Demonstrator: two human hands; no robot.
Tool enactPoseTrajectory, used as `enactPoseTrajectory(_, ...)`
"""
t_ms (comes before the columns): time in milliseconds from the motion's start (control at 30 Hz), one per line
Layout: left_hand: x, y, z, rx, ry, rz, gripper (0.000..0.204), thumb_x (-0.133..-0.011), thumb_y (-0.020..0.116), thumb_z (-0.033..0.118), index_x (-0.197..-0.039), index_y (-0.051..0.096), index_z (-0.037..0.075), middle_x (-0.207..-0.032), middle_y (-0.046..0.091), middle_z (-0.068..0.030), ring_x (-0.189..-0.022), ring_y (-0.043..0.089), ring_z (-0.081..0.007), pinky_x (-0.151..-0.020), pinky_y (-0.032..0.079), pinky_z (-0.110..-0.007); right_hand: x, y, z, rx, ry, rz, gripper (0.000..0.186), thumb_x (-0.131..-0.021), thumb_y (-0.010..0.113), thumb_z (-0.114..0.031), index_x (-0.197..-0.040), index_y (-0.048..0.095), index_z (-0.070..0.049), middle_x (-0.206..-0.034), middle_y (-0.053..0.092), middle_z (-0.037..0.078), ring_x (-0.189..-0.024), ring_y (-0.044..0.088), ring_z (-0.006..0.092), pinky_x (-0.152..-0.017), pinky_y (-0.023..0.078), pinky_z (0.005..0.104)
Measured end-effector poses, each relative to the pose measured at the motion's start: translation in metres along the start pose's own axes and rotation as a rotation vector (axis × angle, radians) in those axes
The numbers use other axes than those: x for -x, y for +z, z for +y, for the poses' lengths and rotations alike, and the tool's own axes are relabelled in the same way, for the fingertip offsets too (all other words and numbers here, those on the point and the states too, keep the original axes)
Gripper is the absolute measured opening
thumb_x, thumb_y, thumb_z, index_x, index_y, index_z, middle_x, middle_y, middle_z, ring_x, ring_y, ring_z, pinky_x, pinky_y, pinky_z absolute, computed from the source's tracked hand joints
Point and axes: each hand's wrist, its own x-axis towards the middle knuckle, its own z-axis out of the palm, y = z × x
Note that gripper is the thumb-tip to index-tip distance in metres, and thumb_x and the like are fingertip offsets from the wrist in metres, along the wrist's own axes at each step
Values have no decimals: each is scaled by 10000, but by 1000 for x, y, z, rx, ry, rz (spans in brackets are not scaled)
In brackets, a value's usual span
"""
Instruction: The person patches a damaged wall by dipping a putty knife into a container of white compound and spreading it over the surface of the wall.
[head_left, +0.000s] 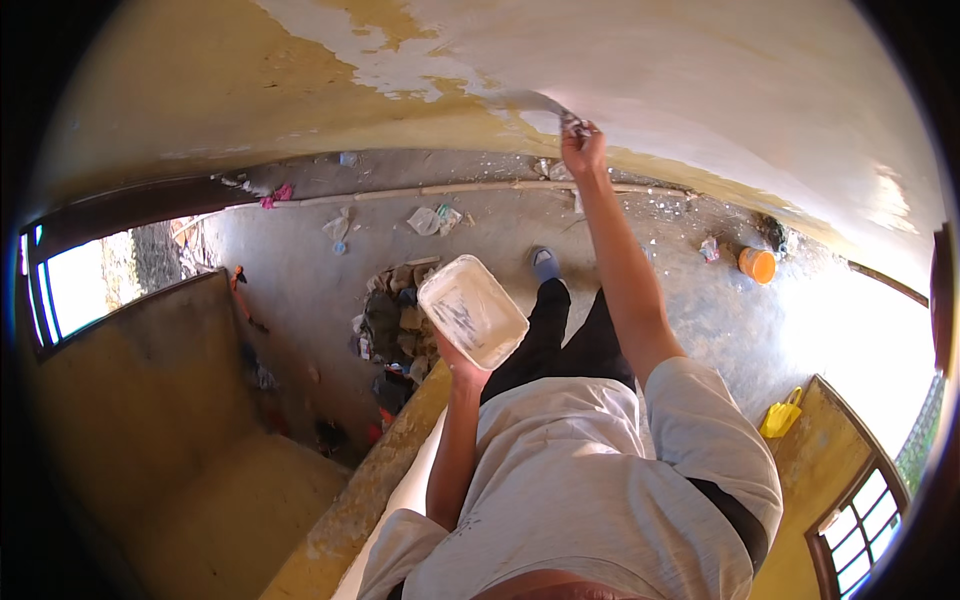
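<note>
Patchy wall (400, 60), right arm (628, 260) outstretched, left arm (458, 440) bent

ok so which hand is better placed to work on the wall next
The right hand looks better placed: it is raised to the patchy wall with a hand tool in its grip. The left hand is lower, nearer the body, and taken up with holding the white tub.

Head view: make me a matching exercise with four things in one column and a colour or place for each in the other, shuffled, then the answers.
Column one:
1. tub
2. bucket
3. bag
4. hand tool

Column two:
A. yellow
B. held in the right hand
C. orange
D. held in the left hand

Pairs: 1-D, 2-C, 3-A, 4-B
</note>
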Motion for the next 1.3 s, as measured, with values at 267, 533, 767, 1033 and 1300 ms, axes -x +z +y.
enactPoseTrajectory(267, -21, 16, -29, 201, -137, -158, 630, -950, 421, 576, -1427, 440, 164, -1383, 529, -55, -1238, 535, -295, -1026, 440, -517, 90, -13, -198, -114, -219, -102, 259, -918, 436, -35, -1127, 518, 94, -1002, 616, 178, -770, 606, 211, -694, 556, 273)
enactPoseTrajectory(533, 1, 74, -3, -42, -225, -189, 681, -946, 417, 630, -1429, 430, 150, -1364, 545, -61, -1183, 582, -273, -1015, 468, -486, 327, 7, -108, 1204, -140, -166, 229, -993, 478, -113, -1107, 614, 30, -952, 679, 69, -840, 683, 169, -692, 525, 276)
enactPoseTrajectory(767, -12, 109, -32, -209, -282, -439, 794, -945, 267, 710, -1467, 365, 120, -1410, 492, -101, -1243, 539, -261, -1026, 470, -457, 370, 39, -53, 1936, -611, -380, 240, -908, 547, -66, -1075, 620, 90, -785, 656, 276, -745, 702, 340, -653, 532, 386)
enactPoseTrajectory(1033, -1, 139, -33, -58, -371, -476, 808, -945, 263, 713, -1473, 340, 106, -1385, 510, -105, -1248, 536, -261, -1035, 469, -453, 373, 44, -85, 1501, -151, -191, 269, -1009, 463, -142, -1144, 577, 62, -946, 674, 87, -803, 701, 171, -636, 534, 287)
enactPoseTrajectory(1300, -12, 133, -39, 41, -274, -508, 781, -946, 298, 700, -1469, 349, 122, -1376, 521, -82, -1233, 548, -228, -1030, 475, -432, 372, 11, -102, 742, 104, -250, 352, -942, 556, -64, -1277, 496, 28, -1205, 613, 141, -1120, 606, 233, -994, 476, 380)
